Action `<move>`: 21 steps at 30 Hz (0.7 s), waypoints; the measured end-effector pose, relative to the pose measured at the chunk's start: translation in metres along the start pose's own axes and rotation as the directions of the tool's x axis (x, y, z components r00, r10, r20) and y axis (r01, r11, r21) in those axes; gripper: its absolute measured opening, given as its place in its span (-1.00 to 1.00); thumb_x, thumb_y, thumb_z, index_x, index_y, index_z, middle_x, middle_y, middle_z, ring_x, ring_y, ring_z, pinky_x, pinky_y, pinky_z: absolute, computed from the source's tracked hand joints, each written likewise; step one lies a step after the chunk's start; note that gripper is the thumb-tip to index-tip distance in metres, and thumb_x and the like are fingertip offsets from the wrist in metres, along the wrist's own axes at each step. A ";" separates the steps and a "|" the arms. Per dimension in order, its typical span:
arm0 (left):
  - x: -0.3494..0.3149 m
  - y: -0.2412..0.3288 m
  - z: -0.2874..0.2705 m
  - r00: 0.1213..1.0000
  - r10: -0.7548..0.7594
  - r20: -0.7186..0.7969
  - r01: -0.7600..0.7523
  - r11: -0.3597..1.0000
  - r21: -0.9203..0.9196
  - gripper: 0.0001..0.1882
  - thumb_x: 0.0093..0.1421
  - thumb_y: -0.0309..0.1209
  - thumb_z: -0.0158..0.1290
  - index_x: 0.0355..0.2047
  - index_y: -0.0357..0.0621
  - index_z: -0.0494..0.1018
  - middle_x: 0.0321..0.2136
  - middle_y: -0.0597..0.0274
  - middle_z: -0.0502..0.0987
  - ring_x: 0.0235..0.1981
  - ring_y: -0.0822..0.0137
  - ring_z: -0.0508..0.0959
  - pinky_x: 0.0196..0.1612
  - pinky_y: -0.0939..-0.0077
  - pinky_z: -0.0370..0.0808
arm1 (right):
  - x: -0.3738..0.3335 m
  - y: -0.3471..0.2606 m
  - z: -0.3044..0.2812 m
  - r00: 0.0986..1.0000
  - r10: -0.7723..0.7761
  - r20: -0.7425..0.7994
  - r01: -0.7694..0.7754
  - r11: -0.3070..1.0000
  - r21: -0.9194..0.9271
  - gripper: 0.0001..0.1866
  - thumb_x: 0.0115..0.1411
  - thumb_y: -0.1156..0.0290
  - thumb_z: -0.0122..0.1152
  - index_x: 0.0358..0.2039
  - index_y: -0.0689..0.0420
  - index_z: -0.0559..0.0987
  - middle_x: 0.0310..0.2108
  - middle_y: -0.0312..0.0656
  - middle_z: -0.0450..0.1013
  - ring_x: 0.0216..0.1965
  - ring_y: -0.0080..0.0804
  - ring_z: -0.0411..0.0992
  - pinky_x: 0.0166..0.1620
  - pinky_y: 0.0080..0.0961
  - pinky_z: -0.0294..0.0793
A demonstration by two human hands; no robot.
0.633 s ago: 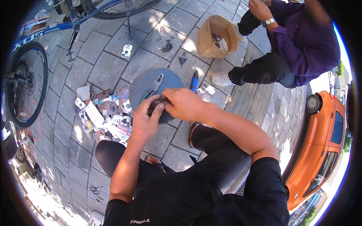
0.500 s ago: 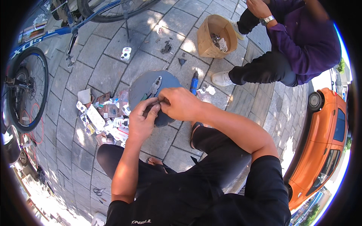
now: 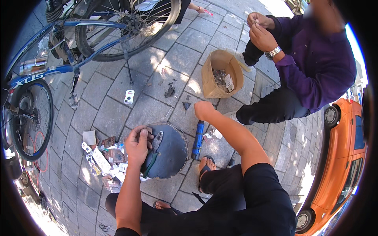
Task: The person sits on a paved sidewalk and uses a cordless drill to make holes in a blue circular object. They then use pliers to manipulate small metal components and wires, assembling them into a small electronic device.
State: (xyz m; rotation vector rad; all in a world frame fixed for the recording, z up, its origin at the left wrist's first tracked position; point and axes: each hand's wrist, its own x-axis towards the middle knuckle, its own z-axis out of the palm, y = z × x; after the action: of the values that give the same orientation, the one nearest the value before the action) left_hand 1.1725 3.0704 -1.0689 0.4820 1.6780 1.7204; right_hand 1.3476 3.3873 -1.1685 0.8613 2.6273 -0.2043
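Pliers [image 3: 158, 140] lie unheld on the round bench [image 3: 173, 157]. Left hand [image 3: 137, 144] beside them: fingers curled; whether the grip's clamped, we can't tell. Right hand [image 3: 204, 111], beyond blue cylinder [image 3: 198, 139], balled closed. Work unfinished, we judge: packets [image 3: 101, 161] strewn.

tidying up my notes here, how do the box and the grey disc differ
The box is tan and angular; the grey disc is dark and round. The box is open-topped, with scraps inside; the disc bears pliers on its surface. The left hand is at the disc's edge; no hand touches the box. Both hold smaller things.
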 end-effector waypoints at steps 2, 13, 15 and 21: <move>-0.001 -0.001 -0.010 0.999 -0.034 -0.006 0.034 0.995 -0.098 -0.74 0.53 -0.33 0.12 0.01 -0.32 0.55 -0.16 0.11 0.66 -0.32 0.39 0.65 -0.47 0.54 0.58 | 0.021 0.014 0.015 0.998 -0.027 0.051 0.032 0.995 -0.095 -0.81 0.24 0.35 0.30 -0.20 0.00 0.82 -0.08 -0.06 0.73 -0.02 -0.08 0.71 0.01 -0.16 0.71; -0.002 0.003 -0.008 1.000 0.004 0.022 -0.005 1.000 0.024 -0.79 0.53 -0.41 0.10 -0.02 -0.36 0.54 -0.16 0.05 0.66 -0.36 0.38 0.65 -0.44 0.54 0.62 | 0.102 0.045 0.088 0.999 0.013 -0.038 -0.022 0.972 -0.235 -0.77 0.25 0.39 0.35 -0.12 -0.06 0.83 0.04 -0.16 0.71 0.08 -0.22 0.68 -0.02 -0.28 0.72; -0.001 0.003 -0.005 1.000 -0.002 0.020 0.002 1.000 0.008 -0.80 0.53 -0.43 0.10 -0.02 -0.37 0.54 -0.16 0.05 0.66 -0.35 0.39 0.65 -0.43 0.54 0.62 | 0.106 0.055 0.098 0.999 0.025 -0.020 -0.029 0.975 -0.221 -0.74 0.25 0.41 0.34 -0.07 -0.05 0.82 0.08 -0.12 0.69 0.11 -0.18 0.66 -0.01 -0.27 0.73; -0.002 0.004 -0.006 1.000 0.004 0.007 -0.004 1.000 0.023 -0.79 0.52 -0.43 0.11 -0.01 -0.38 0.53 -0.15 0.03 0.67 -0.35 0.38 0.65 -0.43 0.53 0.63 | 0.114 0.044 0.089 0.997 0.040 0.068 -0.033 0.994 -0.108 -0.75 0.25 0.43 0.33 -0.09 -0.02 0.82 0.02 -0.17 0.71 0.06 -0.18 0.69 0.01 -0.26 0.73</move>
State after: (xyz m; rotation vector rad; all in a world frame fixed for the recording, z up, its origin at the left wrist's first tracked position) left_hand 1.1695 3.0649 -1.0654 0.5019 1.6945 1.7015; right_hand 1.3158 3.4627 -1.2957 0.8494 2.5305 -0.0817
